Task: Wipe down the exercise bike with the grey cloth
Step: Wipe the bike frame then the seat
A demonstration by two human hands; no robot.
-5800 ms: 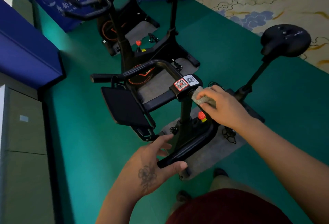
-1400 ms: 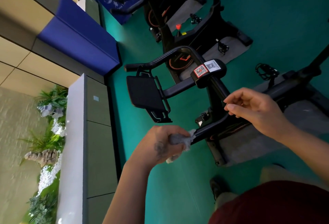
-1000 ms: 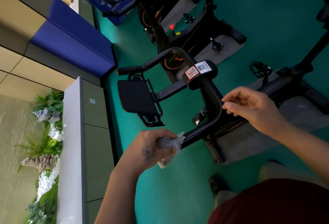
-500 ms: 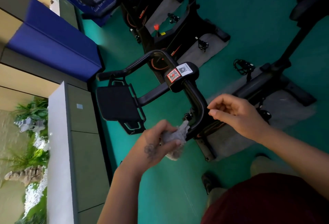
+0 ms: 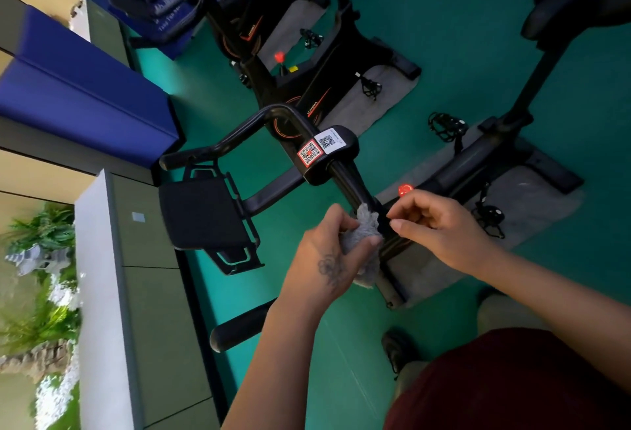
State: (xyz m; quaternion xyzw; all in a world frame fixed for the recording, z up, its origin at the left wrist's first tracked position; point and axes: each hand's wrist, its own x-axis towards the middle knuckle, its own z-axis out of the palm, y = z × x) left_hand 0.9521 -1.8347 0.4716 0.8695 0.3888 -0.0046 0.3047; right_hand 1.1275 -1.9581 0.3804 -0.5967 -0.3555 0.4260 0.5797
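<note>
Green floor (image 5: 444, 37): it fills my view, with a second bike at 12 o'clock on its own mat.
Exercise bike (image 5: 341, 170): mine stands at centre, saddle at 2 o'clock, grey mat (image 5: 532, 204) beneath at 3 o'clock.
Handlebar (image 5: 246, 129): loops toward 10 o'clock, tablet holder (image 5: 201, 214) at 9 o'clock, QR stickers on the clamp.
Right hand (image 5: 440, 228): fingers curled, tips pinched just beside the bar; whether they nip the cloth's edge I cannot tell.
Left hand (image 5: 333, 255): clenched round the cloth, pressing it against the near handlebar arm.
Grey cloth (image 5: 363, 228): bunched in my left fist, touching the bar below the clamp.
Progress: I judge this mid-wipe on the handlebar; saddle, frame and pedals look untouched, so most of the bike is left.
</note>
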